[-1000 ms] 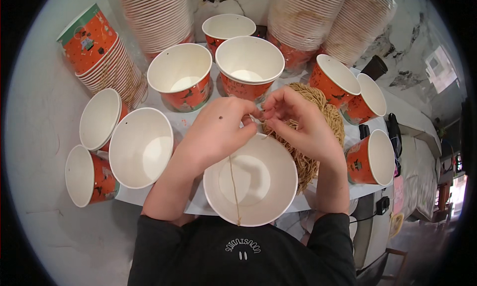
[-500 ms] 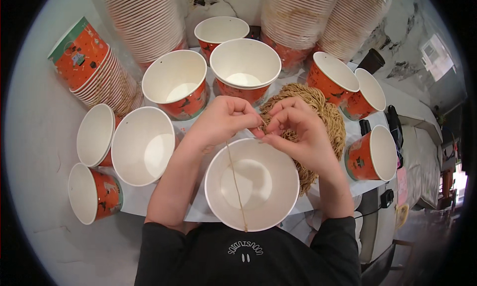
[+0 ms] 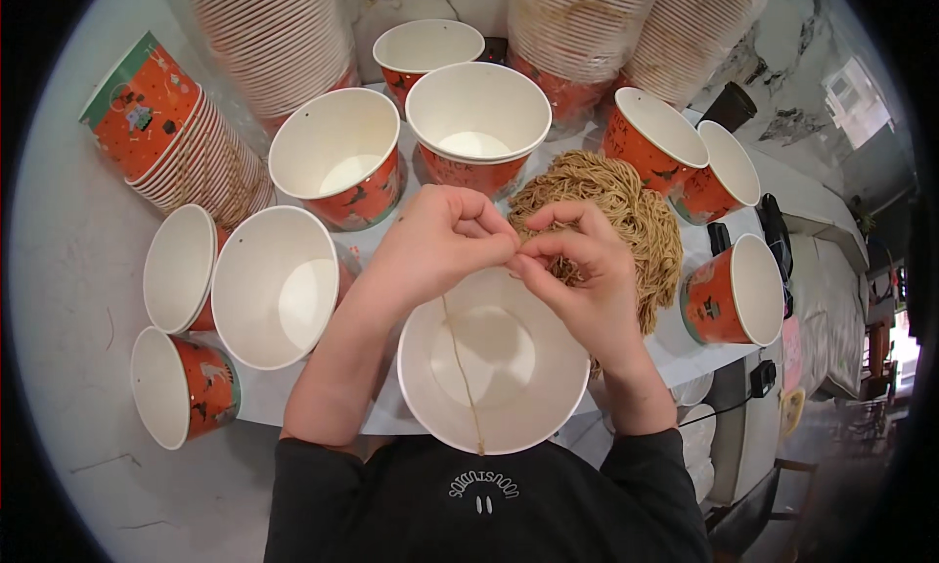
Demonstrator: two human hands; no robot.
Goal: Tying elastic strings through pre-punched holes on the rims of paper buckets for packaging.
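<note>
A paper bucket (image 3: 489, 406) stands in front of me, its white inside facing up. A thin tan cord (image 3: 457, 353) is fixed at its near rim and crosses the opening to the far side, passing under my left hand. My left hand (image 3: 452, 238) is closed in a pinch on the cord above the far rim. The fingertips of my right hand (image 3: 585, 274) meet it there, thumb and index also pinched; the bit of cord between them is mostly hidden. Behind my right hand lies a heap of tan cords (image 3: 636, 216).
Orange-printed white paper buckets surround me, such as one at left (image 3: 269, 260) and one behind (image 3: 337, 152). Tall nested stacks rise at back left (image 3: 274, 35) and back right (image 3: 582, 25). Another stack leans (image 3: 147, 103) at left. Past the table's right edge is a grey sofa (image 3: 827, 299).
My hands have drawn closer, fingertips now meeting over the bucket's far rim. My right hand has shifted slightly left and down. The view has moved a little.
</note>
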